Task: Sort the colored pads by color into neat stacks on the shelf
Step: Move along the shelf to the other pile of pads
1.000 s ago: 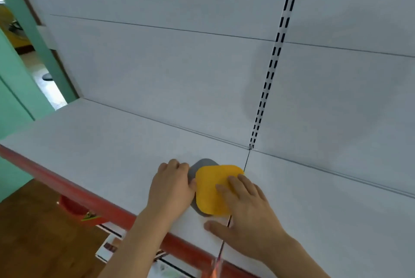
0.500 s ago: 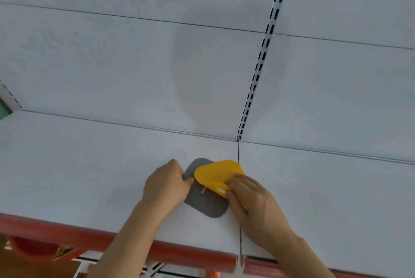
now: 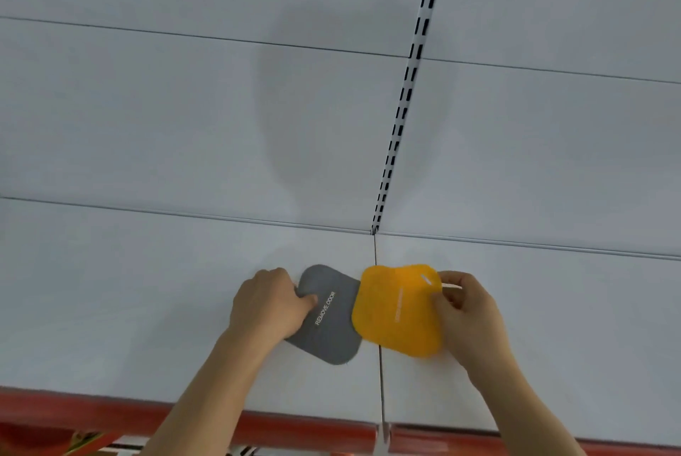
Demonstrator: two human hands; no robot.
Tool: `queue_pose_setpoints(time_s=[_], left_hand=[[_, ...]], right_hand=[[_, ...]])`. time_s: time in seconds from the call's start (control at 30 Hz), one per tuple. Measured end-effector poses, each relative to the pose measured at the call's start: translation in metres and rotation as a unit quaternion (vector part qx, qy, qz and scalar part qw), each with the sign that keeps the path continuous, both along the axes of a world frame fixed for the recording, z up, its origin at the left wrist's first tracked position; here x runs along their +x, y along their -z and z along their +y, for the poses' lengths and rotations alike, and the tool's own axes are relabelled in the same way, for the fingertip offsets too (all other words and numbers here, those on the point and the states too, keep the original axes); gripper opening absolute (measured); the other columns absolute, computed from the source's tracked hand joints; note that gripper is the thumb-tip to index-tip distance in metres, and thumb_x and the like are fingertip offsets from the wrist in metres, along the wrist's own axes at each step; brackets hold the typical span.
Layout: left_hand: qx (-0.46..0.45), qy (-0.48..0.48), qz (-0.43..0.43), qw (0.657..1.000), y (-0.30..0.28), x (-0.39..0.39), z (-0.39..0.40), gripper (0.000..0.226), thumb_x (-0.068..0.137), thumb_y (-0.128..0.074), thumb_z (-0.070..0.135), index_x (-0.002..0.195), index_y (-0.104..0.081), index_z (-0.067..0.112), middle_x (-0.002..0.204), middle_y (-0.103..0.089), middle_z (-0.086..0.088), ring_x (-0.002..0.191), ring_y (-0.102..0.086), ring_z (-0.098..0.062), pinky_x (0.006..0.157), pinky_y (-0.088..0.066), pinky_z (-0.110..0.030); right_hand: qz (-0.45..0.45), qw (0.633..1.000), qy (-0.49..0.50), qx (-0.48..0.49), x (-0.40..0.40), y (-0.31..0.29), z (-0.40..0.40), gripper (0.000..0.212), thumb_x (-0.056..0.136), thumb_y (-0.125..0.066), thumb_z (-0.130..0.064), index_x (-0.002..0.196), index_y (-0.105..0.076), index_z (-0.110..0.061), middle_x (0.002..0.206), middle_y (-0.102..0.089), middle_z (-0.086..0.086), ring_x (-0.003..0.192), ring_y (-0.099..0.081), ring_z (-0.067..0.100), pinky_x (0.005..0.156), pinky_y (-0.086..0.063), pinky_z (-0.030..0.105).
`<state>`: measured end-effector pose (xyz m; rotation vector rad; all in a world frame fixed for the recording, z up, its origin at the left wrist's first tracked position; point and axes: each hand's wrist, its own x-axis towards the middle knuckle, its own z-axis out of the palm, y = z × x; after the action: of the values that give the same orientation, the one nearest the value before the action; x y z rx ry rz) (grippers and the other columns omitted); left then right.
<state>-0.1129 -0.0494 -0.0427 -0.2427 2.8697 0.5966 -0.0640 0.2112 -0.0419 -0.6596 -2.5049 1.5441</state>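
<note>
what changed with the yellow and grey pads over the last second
The right hand took the yellow pad in a pinch grip and drew it rightward off the grey pad; it now overlaps only the grey pad's right edge. The left hand stayed on the grey pad, which kept its place on the shelf.

Two pads lie on the shelf: one pad on the left, the other pad overlapping its right edge.

Matt felt-like grey pad; smooth white shelf.
</note>
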Motion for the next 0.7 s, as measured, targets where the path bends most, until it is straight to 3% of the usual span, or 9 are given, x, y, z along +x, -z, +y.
queue_pose_setpoints(time_s=[0.1,0.2,0.27,0.33,0.4,0.5,0.6,0.7], left_hand=[[0.019,0.001,0.011,1.000,-0.004,0.000,0.005,0.030,0.087,-0.070,0.041,0.090,-0.050,0.018,0.102,-0.061,-0.006,0.097,-0.064,-0.031,0.069,-0.041,-0.035],[0.080,0.008,0.006,0.997,-0.009,-0.001,0.006,0.023,0.089,-0.068,0.029,0.099,-0.050,0.019,0.094,-0.063,0.002,0.089,-0.063,-0.024,0.068,-0.045,-0.036],[0.150,0.001,-0.019,0.988,-0.011,-0.002,0.004,0.026,0.087,-0.070,0.028,0.106,-0.053,0.021,0.097,-0.066,0.002,0.089,-0.067,-0.022,0.072,-0.052,-0.037],[0.206,-0.007,-0.045,0.978,-0.013,0.001,0.001,0.025,0.087,-0.069,0.028,0.108,-0.058,0.020,0.099,-0.070,-0.001,0.090,-0.071,-0.026,0.076,-0.058,-0.042],[0.202,0.027,-0.053,0.978,-0.011,0.005,-0.003,0.015,0.092,-0.062,0.027,0.099,-0.065,0.015,0.092,-0.073,-0.006,0.090,-0.072,-0.031,0.078,-0.060,-0.047],[0.131,0.089,-0.016,0.987,-0.010,0.011,-0.010,0.017,0.098,-0.055,0.031,0.092,-0.060,0.016,0.088,-0.071,-0.002,0.088,-0.070,-0.029,0.077,-0.057,-0.045],[0.225,0.078,-0.018,0.971,-0.014,0.013,-0.016,0.013,0.106,-0.053,0.029,0.098,-0.057,0.019,0.093,-0.069,-0.006,0.074,-0.075,-0.033,0.067,-0.064,-0.051],[0.305,0.073,-0.006,0.949,-0.015,0.013,-0.017,0.013,0.109,-0.050,0.021,0.106,-0.061,0.028,0.101,-0.071,-0.005,0.065,-0.077,-0.034,0.063,-0.064,-0.055]], right_hand=[[-0.041,0.996,-0.039,0.072,0.000,0.002,0.003,0.041,0.092,-0.064,-0.020,0.130,-0.054,-0.033,0.116,-0.069,-0.003,0.095,-0.065,0.015,0.072,-0.055,0.035],[-0.097,0.985,-0.072,0.125,-0.008,-0.001,0.001,0.065,0.090,-0.070,-0.034,0.148,-0.042,-0.030,0.128,-0.062,0.001,0.108,-0.061,0.023,0.078,-0.047,0.031],[-0.115,0.976,-0.093,0.161,-0.012,-0.002,0.001,0.053,0.089,-0.070,-0.040,0.138,-0.053,-0.029,0.118,-0.066,-0.003,0.101,-0.063,0.020,0.075,-0.047,0.029],[-0.101,0.970,-0.103,0.193,-0.011,-0.003,0.002,0.030,0.091,-0.065,-0.040,0.119,-0.064,-0.028,0.094,-0.067,-0.008,0.082,-0.061,0.011,0.062,-0.046,0.027],[-0.069,0.965,-0.108,0.230,-0.005,-0.003,0.003,0.016,0.096,-0.059,-0.037,0.108,-0.065,-0.029,0.080,-0.065,-0.009,0.071,-0.059,0.009,0.056,-0.046,0.026],[-0.059,0.951,-0.133,0.274,0.007,-0.009,-0.001,0.009,0.101,-0.051,-0.033,0.106,-0.057,-0.029,0.074,-0.061,-0.008,0.067,-0.059,0.011,0.057,-0.050,0.031],[-0.094,0.949,-0.153,0.259,0.020,-0.019,-0.001,0.007,0.100,-0.049,-0.030,0.105,-0.054,-0.029,0.077,-0.061,-0.007,0.064,-0.063,0.013,0.055,-0.055,0.031],[-0.143,0.954,-0.180,0.195,0.033,-0.030,0.004,0.009,0.097,-0.048,-0.024,0.101,-0.053,-0.031,0.081,-0.067,-0.001,0.055,-0.070,0.015,0.046,-0.053,0.024]])
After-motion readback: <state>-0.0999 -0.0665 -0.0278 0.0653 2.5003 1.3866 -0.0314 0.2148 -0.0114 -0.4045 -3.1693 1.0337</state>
